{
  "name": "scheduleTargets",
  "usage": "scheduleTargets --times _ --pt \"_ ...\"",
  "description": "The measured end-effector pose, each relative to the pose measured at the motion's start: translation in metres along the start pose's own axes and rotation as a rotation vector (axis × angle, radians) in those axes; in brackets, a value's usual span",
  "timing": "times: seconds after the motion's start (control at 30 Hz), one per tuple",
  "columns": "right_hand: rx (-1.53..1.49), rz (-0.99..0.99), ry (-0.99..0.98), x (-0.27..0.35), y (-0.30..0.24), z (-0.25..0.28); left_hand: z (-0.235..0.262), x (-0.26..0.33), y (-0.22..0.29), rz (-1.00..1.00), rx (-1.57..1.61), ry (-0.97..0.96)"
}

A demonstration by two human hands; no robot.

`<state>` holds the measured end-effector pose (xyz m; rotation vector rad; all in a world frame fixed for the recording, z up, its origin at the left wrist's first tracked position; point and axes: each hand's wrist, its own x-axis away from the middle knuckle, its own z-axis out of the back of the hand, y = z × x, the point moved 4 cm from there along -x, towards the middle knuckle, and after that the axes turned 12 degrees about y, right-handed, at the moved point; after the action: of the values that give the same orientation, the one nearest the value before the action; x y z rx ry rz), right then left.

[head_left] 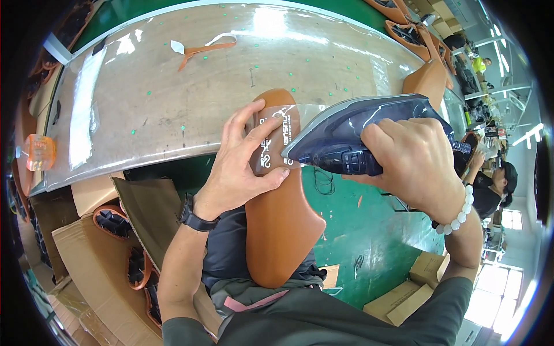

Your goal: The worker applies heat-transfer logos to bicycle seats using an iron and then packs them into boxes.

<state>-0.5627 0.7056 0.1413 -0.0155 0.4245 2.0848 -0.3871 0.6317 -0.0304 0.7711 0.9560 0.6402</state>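
A long orange-brown padded piece (pixel 280 225) with a smooth leather-like face lies on my lap, its far end on the table edge. Across its upper part sits a clear film (pixel 276 138) with white print. My left hand (pixel 245 150) presses the film down, fingers spread on it. In my right hand (pixel 407 158) is a dark blue clothes iron (pixel 346 135), gripped by its handle and tipped on its side. The iron's pointed tip reaches the film's right edge, close to my left fingertips; whether it touches is hard to tell.
The worktable (pixel 202 109) carries an orange-and-white strip (pixel 205 50) and, at its left end, an orange container (pixel 40 153). An open cardboard box (pixel 86 259) with similar pieces stands lower left. More brown pieces (pixel 427 81) are stacked at right. A co-worker (pixel 499 187) sits far right.
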Motion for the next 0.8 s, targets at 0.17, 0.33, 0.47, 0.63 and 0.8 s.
scheduleTargets --times 0.17,0.33,0.47,0.63,0.8 --pt "0.015 -0.035 -0.019 -0.007 0.008 0.000 0.000 -0.001 0.000 0.009 0.021 -0.009" --pt "0.013 -0.050 0.008 -0.016 0.012 0.002 -0.001 -0.001 0.000 0.000 0.015 -0.006" --pt "0.047 -0.068 -0.034 -0.024 0.016 0.003 -0.001 -0.001 0.000 -0.016 -0.002 -0.003" --pt "0.057 -0.104 -0.067 -0.032 0.016 0.005 -0.002 -0.002 0.000 -0.038 0.006 0.010" --pt "0.106 -0.120 -0.093 -0.038 0.018 0.007 -0.003 -0.003 0.002 -0.039 0.005 0.003"
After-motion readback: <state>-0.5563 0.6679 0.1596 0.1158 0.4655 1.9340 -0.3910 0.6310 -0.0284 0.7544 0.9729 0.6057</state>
